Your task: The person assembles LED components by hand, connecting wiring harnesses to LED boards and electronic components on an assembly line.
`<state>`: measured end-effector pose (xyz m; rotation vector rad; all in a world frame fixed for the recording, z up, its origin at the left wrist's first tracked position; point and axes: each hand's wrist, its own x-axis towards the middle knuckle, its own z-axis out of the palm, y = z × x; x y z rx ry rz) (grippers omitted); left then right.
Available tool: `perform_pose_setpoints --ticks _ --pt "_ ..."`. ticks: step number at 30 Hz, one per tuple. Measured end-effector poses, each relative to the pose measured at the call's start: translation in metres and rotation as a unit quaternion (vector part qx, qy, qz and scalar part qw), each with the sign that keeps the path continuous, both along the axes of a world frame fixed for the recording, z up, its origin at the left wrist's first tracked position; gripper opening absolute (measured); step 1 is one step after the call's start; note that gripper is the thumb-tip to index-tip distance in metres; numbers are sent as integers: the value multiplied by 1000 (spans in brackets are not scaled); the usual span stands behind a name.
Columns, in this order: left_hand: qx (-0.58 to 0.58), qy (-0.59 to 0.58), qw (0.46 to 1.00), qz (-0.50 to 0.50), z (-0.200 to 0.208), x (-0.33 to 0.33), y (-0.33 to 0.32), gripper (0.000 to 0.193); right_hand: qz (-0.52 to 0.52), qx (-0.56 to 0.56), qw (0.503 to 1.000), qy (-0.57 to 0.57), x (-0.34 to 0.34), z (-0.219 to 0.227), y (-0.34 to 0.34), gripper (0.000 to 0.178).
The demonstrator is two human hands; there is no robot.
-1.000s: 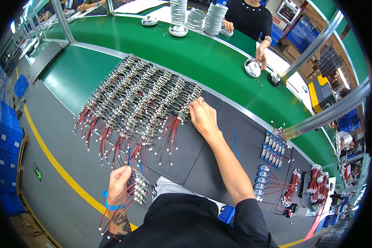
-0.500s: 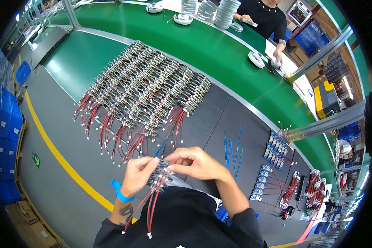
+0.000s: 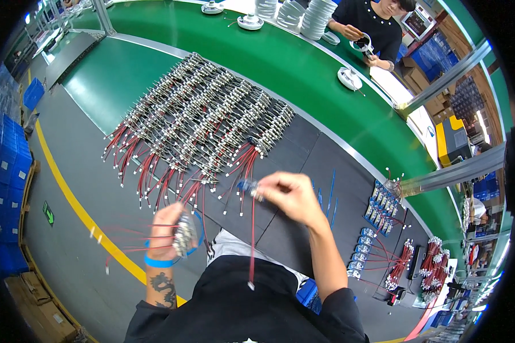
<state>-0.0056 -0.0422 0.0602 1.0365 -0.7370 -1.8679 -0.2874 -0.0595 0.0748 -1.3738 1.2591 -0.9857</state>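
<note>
My left hand [image 3: 165, 226] is closed around a bundle of small circuit boards [image 3: 184, 235], blurred by motion, with red wires trailing off to its left. A curved blue strip [image 3: 200, 228] shows beside that bundle. In the fingers of my right hand [image 3: 292, 197] is a small blue circuit board [image 3: 248, 186], and a red wire [image 3: 253, 240] with a white plug hangs straight down from it. Just beyond, rows of circuit boards [image 3: 194, 114] with red wires lie across the near side of the bench, close to the right hand's board.
Thin blue strips [image 3: 332, 197] lie on the black mat right of my hand. Farther right are blue board panels [image 3: 381, 208], a column of boards [image 3: 360, 251] and red wire bundles [image 3: 435, 257]. Across the green belt [image 3: 303, 80] a co-worker [image 3: 372, 28] handles a white ring-shaped part.
My hands have moved apart: the left went left with the bundle, the right went forward and right with a single board. The co-worker now has both hands on the white part.
</note>
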Motion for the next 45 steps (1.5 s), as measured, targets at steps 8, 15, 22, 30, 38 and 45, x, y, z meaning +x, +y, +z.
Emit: perform_pose_setpoints --ticks 8,15,22,30,38,45 --pt "-30 -28 991 128 -6 26 4 29 -119 -243 931 243 -8 -41 -59 10" --pt "-25 -28 998 -44 -12 -2 12 28 -142 -305 889 312 5 -53 -63 12" --pt "-44 -18 990 -136 -15 -15 7 23 -203 -224 921 244 3 -42 -35 10" --pt "-74 -87 981 -159 -21 -29 10 22 91 13 993 -74 27 -8 25 16" --pt "60 121 978 -156 -18 -36 9 32 80 44 990 -111 30 -6 36 11" --pt "51 110 992 -42 -29 -10 7 35 27 -35 999 -19 17 -1 9 14"
